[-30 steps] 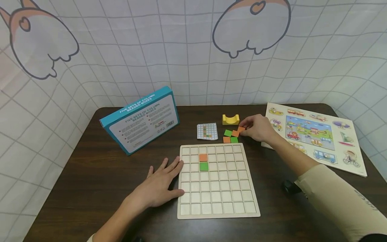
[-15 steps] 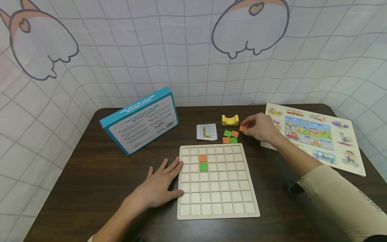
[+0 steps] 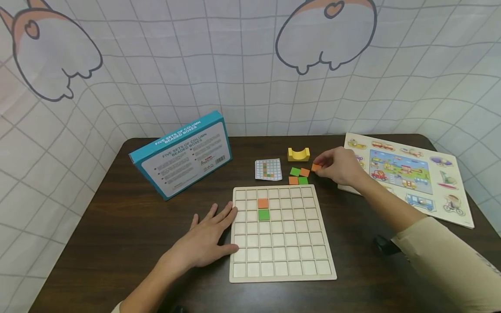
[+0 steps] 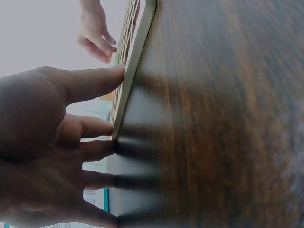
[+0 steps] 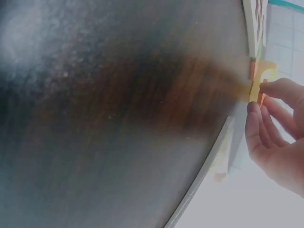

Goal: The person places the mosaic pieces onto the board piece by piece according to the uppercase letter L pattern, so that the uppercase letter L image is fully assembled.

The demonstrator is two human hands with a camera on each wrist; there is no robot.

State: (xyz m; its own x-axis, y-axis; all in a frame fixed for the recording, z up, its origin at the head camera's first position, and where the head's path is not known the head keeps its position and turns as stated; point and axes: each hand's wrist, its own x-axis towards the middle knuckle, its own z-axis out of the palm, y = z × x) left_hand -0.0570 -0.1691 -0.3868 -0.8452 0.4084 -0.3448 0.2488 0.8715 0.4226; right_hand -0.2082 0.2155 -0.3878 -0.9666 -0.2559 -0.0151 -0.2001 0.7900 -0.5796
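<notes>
My right hand pinches an orange square tile between thumb and fingertips, just right of a small cluster of tiles. That cluster holds green tiles and orange tiles behind the board. Spread flat, my left hand touches the left edge of a pale wooden grid board with thumb and fingertips. One orange tile and one green tile sit in the board's third column, one below the other. In the right wrist view the pinched tile shows edge-on.
A printed pattern card lies behind the board, beside a yellow block with a curved notch. At the back left stands a teal box. A picture puzzle board lies on the right, partly under my right forearm.
My right hand has drawn the orange tile slightly to the right, away from the cluster. My left hand and the grid board stay in place.
</notes>
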